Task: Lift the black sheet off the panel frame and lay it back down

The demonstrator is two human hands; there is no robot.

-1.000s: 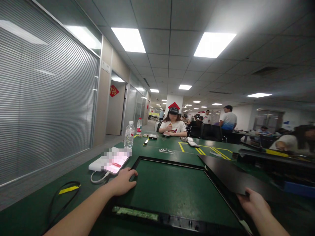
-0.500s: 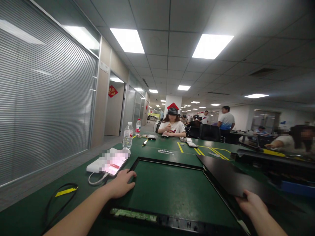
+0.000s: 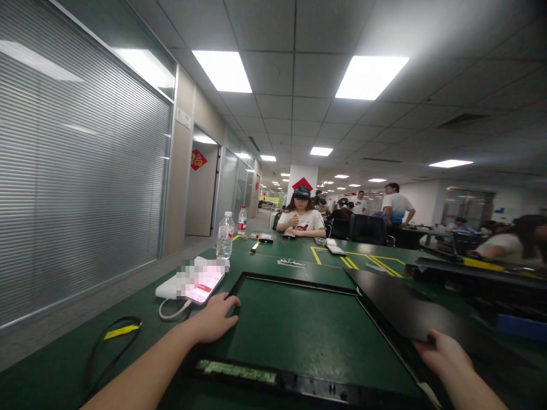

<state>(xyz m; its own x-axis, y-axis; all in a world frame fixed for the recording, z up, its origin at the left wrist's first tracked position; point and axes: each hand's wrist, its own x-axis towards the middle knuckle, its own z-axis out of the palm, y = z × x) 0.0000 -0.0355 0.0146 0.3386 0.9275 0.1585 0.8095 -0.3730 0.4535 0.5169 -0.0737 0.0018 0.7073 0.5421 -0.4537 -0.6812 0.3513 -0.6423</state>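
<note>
Frame (image 3: 307, 382), one, black, open-centred, flat on the green counter (image 3: 51, 376); circuit board (image 3: 239, 371) in the left part of its near side. Left hand (image 3: 220, 318): laid over the frame's left side, fingers bent; whether it grips or merely rests, cannot tell. Panel (image 3: 397, 307), one, dark, flat-faced, immediately right of the frame; longest visible run from far left to near right; contact with frame cannot be told. Right hand (image 3: 442, 352): clasping the panel's near edge, thumb above, and much the nearer hand to it; panel extends far and left from that grasp. Phone (image 3: 207, 285): left of the frame, beyond the left hand.
</note>
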